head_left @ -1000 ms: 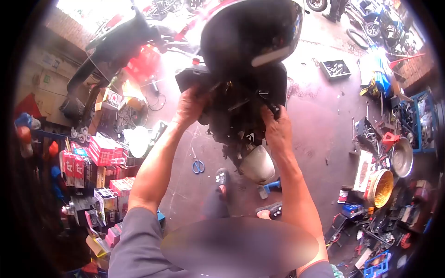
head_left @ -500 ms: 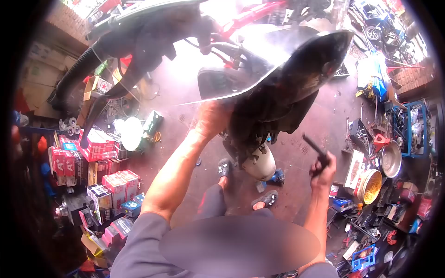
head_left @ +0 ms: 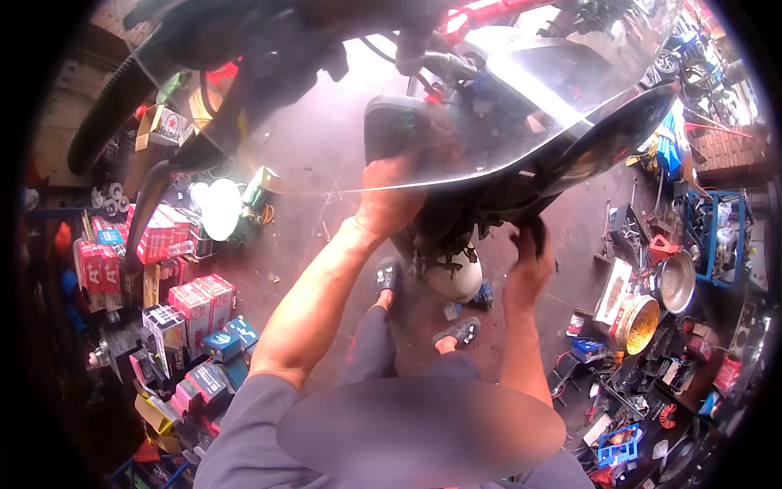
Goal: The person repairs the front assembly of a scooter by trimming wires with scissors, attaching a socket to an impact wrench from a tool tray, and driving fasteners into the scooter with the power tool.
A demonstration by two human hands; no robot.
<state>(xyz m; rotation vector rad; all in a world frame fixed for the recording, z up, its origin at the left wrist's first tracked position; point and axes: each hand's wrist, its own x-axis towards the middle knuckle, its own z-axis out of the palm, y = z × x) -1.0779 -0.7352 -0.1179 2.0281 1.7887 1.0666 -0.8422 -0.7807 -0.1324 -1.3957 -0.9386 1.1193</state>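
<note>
A motorcycle front fairing [head_left: 562,163] with a clear windshield [head_left: 505,122] hangs in front of me, its dark underside towards me. My left hand [head_left: 393,196] grips the lower left edge of the fairing, partly seen through the windshield; its fingertips are hidden. Just below the fairing's right underside is my right hand [head_left: 528,261], blurred, fingers curled around a dark rod-like tool [head_left: 533,235]. That tool's far end is lost against the dark panel. Under the fairing, between my feet, shows a whitish rounded part [head_left: 458,277].
Stacked red and white boxes [head_left: 202,300] stand on the left, near a Heineken carton [head_left: 163,126]. On the right are a metal bowl [head_left: 678,281], a round tin with yellow contents [head_left: 638,324], a blue rack [head_left: 717,236] and scattered parts. Dark red floor [head_left: 326,244] lies between.
My right hand has moved up and left with the dark tool, from open space to the fairing's underside. My left hand keeps its hold; the fairing appears shifted right and slightly lower in view.
</note>
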